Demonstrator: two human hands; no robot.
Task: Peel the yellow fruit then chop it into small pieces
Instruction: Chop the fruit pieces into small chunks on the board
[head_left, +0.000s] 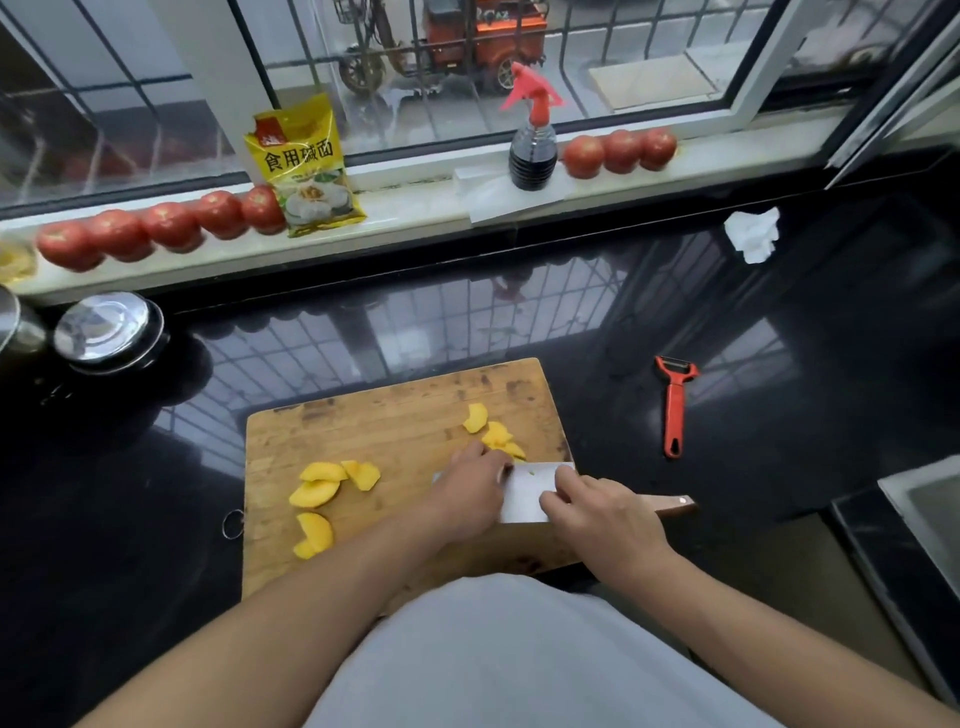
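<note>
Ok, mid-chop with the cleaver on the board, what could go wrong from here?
1. The left hand lies right against the cleaver blade, hiding the fruit under it; its fingers could get nicked.
2. The right hand seems to sit on the blade's spine, not the wooden handle, so control may be weak.
3. The yellow slices lie near the cutting board edge; a sweep could push them onto the counter.

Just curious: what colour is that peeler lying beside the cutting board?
The peeler is red-orange; the head view shows it.

Board's left half (395, 431) is dotted with yellow slices (317, 491). Open black counter (571, 322) behind it; only the peeler (674, 410) sits off right.
</note>
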